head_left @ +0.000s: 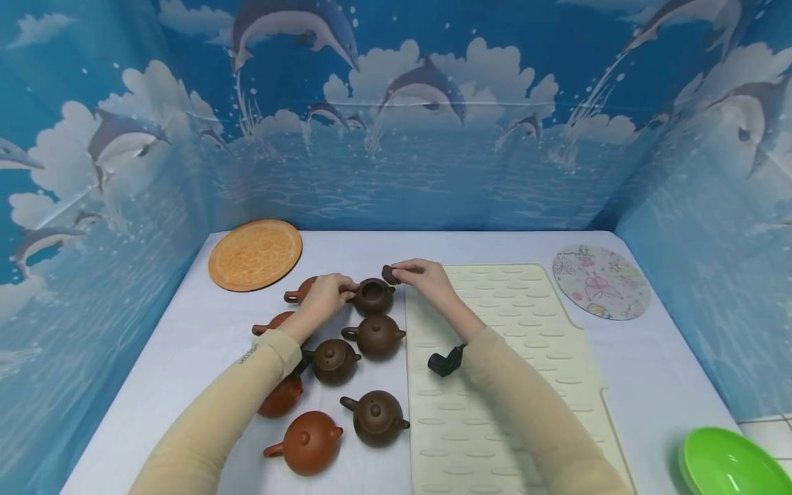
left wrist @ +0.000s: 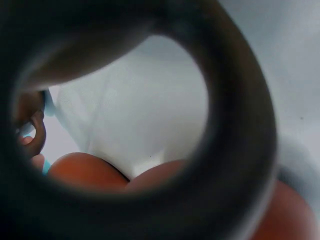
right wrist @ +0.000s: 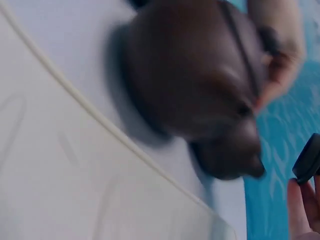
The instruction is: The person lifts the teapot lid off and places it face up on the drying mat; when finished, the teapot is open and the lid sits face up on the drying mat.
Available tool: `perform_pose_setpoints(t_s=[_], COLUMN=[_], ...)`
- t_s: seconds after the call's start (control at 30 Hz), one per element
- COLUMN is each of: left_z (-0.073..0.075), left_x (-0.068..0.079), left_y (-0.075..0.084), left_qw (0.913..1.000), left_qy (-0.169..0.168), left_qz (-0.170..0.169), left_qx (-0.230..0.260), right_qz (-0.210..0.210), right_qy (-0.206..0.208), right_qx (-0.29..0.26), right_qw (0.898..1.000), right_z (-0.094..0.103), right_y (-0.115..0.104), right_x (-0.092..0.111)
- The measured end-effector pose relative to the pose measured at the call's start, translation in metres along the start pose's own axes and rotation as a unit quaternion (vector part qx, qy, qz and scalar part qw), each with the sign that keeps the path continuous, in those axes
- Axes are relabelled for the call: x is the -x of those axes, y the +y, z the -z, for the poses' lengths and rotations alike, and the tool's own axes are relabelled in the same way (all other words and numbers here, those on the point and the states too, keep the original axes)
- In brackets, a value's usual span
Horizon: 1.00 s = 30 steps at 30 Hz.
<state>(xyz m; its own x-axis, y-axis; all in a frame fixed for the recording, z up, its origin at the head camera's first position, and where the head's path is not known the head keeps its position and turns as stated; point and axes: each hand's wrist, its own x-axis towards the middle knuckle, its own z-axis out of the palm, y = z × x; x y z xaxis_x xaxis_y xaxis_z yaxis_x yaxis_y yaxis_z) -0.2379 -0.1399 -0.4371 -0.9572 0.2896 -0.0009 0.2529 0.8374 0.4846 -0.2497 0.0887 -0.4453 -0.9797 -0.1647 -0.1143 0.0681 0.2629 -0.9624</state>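
Observation:
My right hand (head_left: 425, 275) pinches a small dark brown teapot lid (head_left: 389, 275) just above and to the right of an uncovered dark brown teapot (head_left: 372, 309). That lid (right wrist: 308, 159) also shows between the fingertips in the right wrist view. On the teapot's left side, my left hand (head_left: 326, 297) grips its handle. Directly in front stands another dark teapot (head_left: 379, 342) with its lid on. A blurred dark ring, apparently a teapot handle (left wrist: 245, 110), fills much of the left wrist view.
More dark teapots (head_left: 375, 423) and several orange-brown teapots (head_left: 312, 447) stand on the white table, some partly under my left arm. A cream mat (head_left: 495, 412) lies on the right. Round mats, orange (head_left: 255, 254) and patterned (head_left: 600, 282), lie further back. A green bowl (head_left: 730, 460) sits front right.

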Motion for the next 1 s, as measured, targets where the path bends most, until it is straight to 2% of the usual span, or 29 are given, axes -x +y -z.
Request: perform_pose_setpoints(t_s=[0.03, 0.1, 0.2, 0.33, 0.47, 0.53, 0.6, 0.73, 0.8, 0.9, 1.0], left_z=[0.0, 0.0, 0.0, -0.001, -0.003, -0.004, -0.004, -0.004, -0.004, -0.004, -0.004], left_x=[0.0, 0.001, 0.001, 0.0, 0.0, 0.0, 0.0, 0.0, 0.0, 0.0, 0.0], left_y=[0.0, 0.002, 0.002, 0.001, 0.001, 0.0, 0.0, 0.0, 0.0, 0.001, 0.001], left_qw=[1.0, 1.0, 0.9999, 0.9999, 0.9999, 0.9999, 0.9999, 0.9997, 0.9997, 0.9998, 0.9998], left_qy=[0.002, 0.004, 0.007, 0.007, 0.008, 0.009, 0.011, 0.013, 0.012, 0.013, 0.013], left_qz=[0.0, 0.002, 0.007, 0.009, 0.011, 0.01, 0.012, 0.016, 0.017, 0.014, 0.013], left_qx=[0.001, 0.001, -0.005, -0.01, -0.006, -0.006, -0.007, -0.011, -0.011, -0.009, -0.008], right_qz=[-0.017, -0.044, -0.066, -0.076, -0.099, -0.106, -0.114, -0.112, -0.115, -0.118, -0.114], right_qy=[-0.001, -0.009, -0.025, -0.054, -0.066, -0.066, -0.061, -0.034, -0.014, 0.004, 0.008], right_qx=[-0.048, -0.14, -0.253, -0.322, -0.363, -0.351, -0.326, -0.2, -0.127, -0.065, -0.044], right_qw=[0.999, 0.989, 0.965, 0.942, 0.924, 0.928, 0.936, 0.973, 0.985, 0.991, 0.992], right_z=[0.006, 0.019, 0.034, 0.05, 0.058, 0.06, 0.062, 0.064, 0.065, 0.066, 0.066], right_y=[0.001, 0.004, 0.011, 0.022, 0.029, 0.03, 0.032, 0.038, 0.041, 0.043, 0.045], right_x=[0.0, 0.0, 0.001, 0.004, 0.006, 0.007, 0.007, 0.005, 0.005, 0.005, 0.005])
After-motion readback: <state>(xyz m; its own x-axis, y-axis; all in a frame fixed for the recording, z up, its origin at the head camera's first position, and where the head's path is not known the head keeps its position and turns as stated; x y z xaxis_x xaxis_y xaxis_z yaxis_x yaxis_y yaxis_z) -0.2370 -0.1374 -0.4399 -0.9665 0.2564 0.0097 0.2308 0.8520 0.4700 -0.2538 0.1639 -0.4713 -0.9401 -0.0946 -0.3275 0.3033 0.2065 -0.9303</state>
